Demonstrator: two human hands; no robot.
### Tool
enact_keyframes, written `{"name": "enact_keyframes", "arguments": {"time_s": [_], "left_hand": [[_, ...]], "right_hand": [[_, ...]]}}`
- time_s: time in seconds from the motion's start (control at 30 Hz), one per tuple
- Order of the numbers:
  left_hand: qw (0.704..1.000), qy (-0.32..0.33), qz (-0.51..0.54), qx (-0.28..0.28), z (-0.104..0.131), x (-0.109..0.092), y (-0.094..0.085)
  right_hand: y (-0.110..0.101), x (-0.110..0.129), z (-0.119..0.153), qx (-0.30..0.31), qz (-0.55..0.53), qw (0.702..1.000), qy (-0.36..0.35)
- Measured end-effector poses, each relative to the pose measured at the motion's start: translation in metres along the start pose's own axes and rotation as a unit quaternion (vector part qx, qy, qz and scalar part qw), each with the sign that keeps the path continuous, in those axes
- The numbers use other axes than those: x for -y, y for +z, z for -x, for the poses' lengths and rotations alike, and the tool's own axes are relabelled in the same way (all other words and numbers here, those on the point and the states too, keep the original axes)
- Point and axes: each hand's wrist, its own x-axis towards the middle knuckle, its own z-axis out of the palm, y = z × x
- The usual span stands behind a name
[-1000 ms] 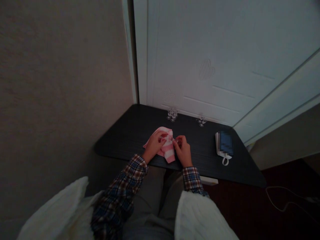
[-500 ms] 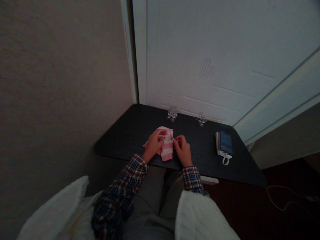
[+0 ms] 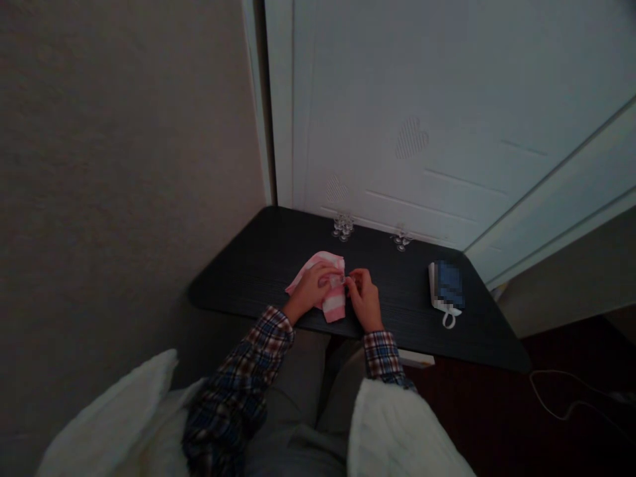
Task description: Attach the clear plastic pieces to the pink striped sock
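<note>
A pink-and-white striped cloth lies crumpled near the front edge of the dark table. My left hand is on top of it, with fingers bent round a fold and the thumb toward the right. Close by on the right, my right hand is closed in a pinch at the cloth's edge. A small clear piece, like a tiny glass, shows between the two hands. Its shape is mostly hidden by fingers and the dim light.
At the back of the black table stand a cluster of several small stemmed clear glasses and a smaller cluster. A blue-and-white case with a loop lies at right. A white panelled door rises behind.
My left hand has shifted slightly over the cloth, its fingers reaching further right. The cloth's lower end has moved a little right and down. My right hand stays nearly in place.
</note>
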Motion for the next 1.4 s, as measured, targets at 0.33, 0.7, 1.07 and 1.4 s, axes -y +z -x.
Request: {"name": "enact_keyframes", "arguments": {"time_s": [0.33,0.7,1.07,1.4], "left_hand": [[1.0,-0.009,-0.022,-0.001,-0.0005,-0.0014,0.0018],[1.0,-0.008,-0.026,0.005,0.0012,-0.0011,0.0017],[1.0,-0.005,-0.029,0.004,0.0007,0.0007,0.0038],[1.0,0.007,-0.025,-0.007,0.0006,-0.0028,0.0009]], "right_hand": [[0.0004,-0.0005,0.0001,0.005,-0.002,1.0,-0.007],[-0.0001,-0.001,-0.0006,0.012,0.003,1.0,-0.007],[0.0004,-0.0024,0.0,0.01,0.003,1.0,-0.009],[0.0002,0.0004,-0.0009,-0.013,0.018,0.999,-0.025]]}}
